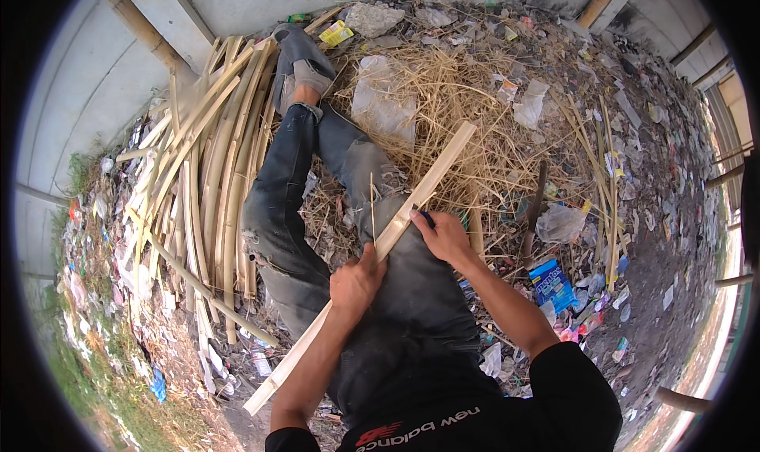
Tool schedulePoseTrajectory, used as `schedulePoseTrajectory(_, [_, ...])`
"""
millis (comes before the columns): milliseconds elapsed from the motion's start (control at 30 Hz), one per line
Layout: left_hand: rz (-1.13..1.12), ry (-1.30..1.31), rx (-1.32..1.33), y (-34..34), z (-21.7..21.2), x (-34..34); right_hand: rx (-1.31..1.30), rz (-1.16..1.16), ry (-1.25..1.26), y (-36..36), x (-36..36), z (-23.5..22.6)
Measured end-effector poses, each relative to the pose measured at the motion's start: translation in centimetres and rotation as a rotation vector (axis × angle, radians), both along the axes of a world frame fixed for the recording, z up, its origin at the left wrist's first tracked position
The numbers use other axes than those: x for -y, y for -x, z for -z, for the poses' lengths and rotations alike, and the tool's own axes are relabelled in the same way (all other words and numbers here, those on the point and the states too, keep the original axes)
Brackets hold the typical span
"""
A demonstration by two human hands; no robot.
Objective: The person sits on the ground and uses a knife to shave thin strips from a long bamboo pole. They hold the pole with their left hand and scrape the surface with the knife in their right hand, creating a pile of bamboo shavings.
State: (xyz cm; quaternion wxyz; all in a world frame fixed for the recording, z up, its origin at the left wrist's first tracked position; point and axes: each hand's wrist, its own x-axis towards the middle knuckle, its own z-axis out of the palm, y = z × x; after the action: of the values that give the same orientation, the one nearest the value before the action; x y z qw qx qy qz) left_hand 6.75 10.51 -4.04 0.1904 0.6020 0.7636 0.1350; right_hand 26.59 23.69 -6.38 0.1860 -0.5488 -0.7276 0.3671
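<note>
A long pale bamboo strip lies slantwise across my lap, its far end up to the right and its near end beneath my left forearm. My left hand is closed around its middle. Farther along, my right hand is closed on a small knife with a dark handle, held against the strip; its blade is mostly hidden. A thin sliver stands up beside the strip, just beyond my left fingers. My legs, in torn dark jeans, stretch ahead with the ankles crossed.
Many split bamboo lengths are piled at the left. Pale shavings cover the ground beyond my legs. A long dark blade-like piece and a blue packet lie at my right among litter. A grey wall runs along the back.
</note>
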Motion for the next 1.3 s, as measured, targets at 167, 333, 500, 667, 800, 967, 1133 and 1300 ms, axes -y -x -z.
schedulePoseTrajectory(167, [0.013,-0.005,0.022,0.2,0.4,0.0,-0.157,-0.067,0.332,-1.4,-2.3,1.3])
schedulePoseTrajectory(333, [0.009,0.008,0.018,0.1,-0.1,-0.2,-0.145,-0.045,0.203,-1.1,-2.0,0.8])
schedulePoseTrajectory(500, [0.006,-0.014,0.018,0.1,0.1,0.0,0.036,-0.038,-0.069,0.2,0.6,0.0])
schedulePoseTrajectory(667, [0.017,-0.005,0.036,0.3,0.3,0.0,-0.119,-0.176,0.224,-1.1,-2.2,1.3])
schedulePoseTrajectory(800, [0.033,-0.003,0.062,0.3,0.4,-0.3,-0.234,-0.221,0.430,-1.8,-3.5,1.4])
schedulePoseTrajectory(967, [0.012,-0.026,0.028,0.3,0.6,-0.2,0.116,-0.224,-0.105,-0.2,-1.1,-2.9])
schedulePoseTrajectory(1133, [0.014,-0.012,0.005,0.1,0.4,-0.1,0.057,-0.188,-0.024,0.2,-0.6,-1.3])
schedulePoseTrajectory(1300, [0.034,-0.046,0.087,0.2,0.3,-0.4,-0.268,-0.291,0.303,-1.6,-3.6,3.2])
